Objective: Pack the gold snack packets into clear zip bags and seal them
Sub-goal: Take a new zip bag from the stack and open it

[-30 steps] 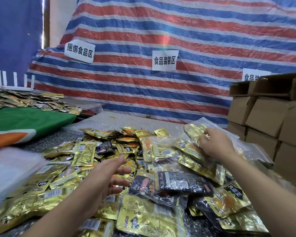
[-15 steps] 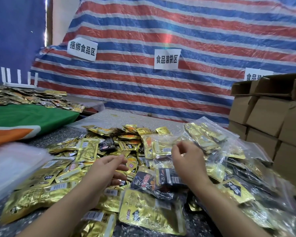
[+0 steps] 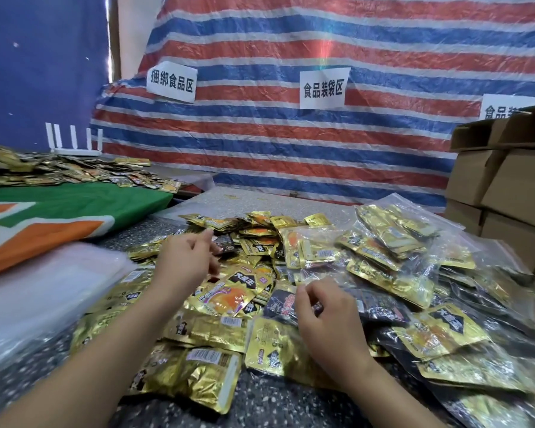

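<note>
Filled clear zip bags [image 3: 393, 242] heaped toward right edge of speckled tabletop [image 3: 278, 403]; seals not checkable at this range. Large loose pile of gold snack packets [image 3: 229, 291] spread across tabletop middle, unbagged. Stack of empty clear bags [image 3: 40, 291] at left edge. Left hand [image 3: 186, 261] over loose pile, fingers loosely spread, holding nothing. Right hand [image 3: 325, 307] at near middle, fingers curled; whether anything pinched, cannot tell. Judged partly done: much packing and sealing left.
</note>
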`<action>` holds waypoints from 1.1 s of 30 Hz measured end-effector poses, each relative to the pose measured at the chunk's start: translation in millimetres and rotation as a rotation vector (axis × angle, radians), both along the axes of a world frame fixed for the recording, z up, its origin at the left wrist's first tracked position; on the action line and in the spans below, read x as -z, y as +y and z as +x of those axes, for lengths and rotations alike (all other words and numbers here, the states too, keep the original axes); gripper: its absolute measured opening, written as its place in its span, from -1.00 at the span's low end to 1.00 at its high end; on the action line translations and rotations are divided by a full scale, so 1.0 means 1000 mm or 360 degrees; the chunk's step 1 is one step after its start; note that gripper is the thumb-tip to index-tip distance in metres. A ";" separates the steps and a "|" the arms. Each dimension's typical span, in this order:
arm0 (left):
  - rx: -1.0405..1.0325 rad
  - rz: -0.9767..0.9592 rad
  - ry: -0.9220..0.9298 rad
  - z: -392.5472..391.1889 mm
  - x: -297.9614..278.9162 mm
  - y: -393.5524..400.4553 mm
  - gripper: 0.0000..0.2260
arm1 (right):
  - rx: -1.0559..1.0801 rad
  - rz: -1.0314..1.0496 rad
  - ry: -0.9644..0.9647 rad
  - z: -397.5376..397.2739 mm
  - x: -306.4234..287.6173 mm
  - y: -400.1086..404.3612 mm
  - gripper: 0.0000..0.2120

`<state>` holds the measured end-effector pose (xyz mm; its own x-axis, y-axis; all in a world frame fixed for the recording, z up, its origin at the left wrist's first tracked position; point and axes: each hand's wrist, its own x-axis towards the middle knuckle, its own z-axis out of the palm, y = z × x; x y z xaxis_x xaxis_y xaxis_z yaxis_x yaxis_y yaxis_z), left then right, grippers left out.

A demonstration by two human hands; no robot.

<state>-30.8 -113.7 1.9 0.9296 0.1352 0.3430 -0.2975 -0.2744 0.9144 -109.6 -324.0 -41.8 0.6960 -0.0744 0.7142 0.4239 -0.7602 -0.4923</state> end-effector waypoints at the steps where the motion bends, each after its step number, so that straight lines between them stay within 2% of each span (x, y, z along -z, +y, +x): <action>1: -0.0093 0.0134 -0.0057 0.008 -0.005 0.010 -0.72 | -0.0011 -0.0025 -0.0030 -0.001 0.000 0.000 -0.68; 3: -0.0329 0.0561 -0.0140 0.028 -0.009 0.036 -0.87 | -0.0016 -0.0045 -0.0035 -0.001 0.002 0.000 -0.69; 6: -0.0672 0.1152 0.0023 0.056 0.001 0.086 -0.74 | -0.0006 -0.0072 0.0016 0.001 0.003 -0.003 -0.66; 9: -0.0759 0.1502 0.0352 0.070 0.023 0.127 -0.61 | 0.0010 -0.0044 0.0030 0.002 0.004 -0.007 -0.60; 12: -0.0729 0.1691 0.0594 0.071 0.041 0.143 -0.64 | 0.0018 -0.0007 0.0057 0.002 0.004 -0.011 -0.58; 15: -0.0759 0.1602 0.0549 0.069 0.048 0.146 -0.76 | 0.0021 0.0008 0.0073 0.002 0.005 -0.011 -0.58; 19: -0.0759 0.1464 0.0491 0.064 0.044 0.143 -0.71 | 0.0023 0.0012 0.0072 0.002 0.004 -0.012 -0.59; 23: -0.0682 0.1511 0.0576 0.058 0.034 0.134 -0.75 | 0.0034 0.0011 0.0087 0.002 0.004 -0.012 -0.61; 25: -0.0716 0.1314 0.0562 0.053 0.032 0.130 -0.75 | 0.0033 0.0019 0.0089 0.002 0.004 -0.013 -0.61; 29: -0.0808 0.0992 0.0106 0.048 0.031 0.119 -0.61 | 0.0048 0.0025 0.0114 0.002 0.004 -0.013 -0.63; 31: -0.0741 0.0886 -0.0065 0.043 0.020 0.095 -0.59 | 0.0054 0.0031 0.0125 0.001 0.002 -0.012 -0.62; 33: -0.0614 0.0653 -0.0147 0.035 0.007 0.063 -0.62 | 0.0054 0.0037 0.0123 -0.001 0.000 -0.011 -0.61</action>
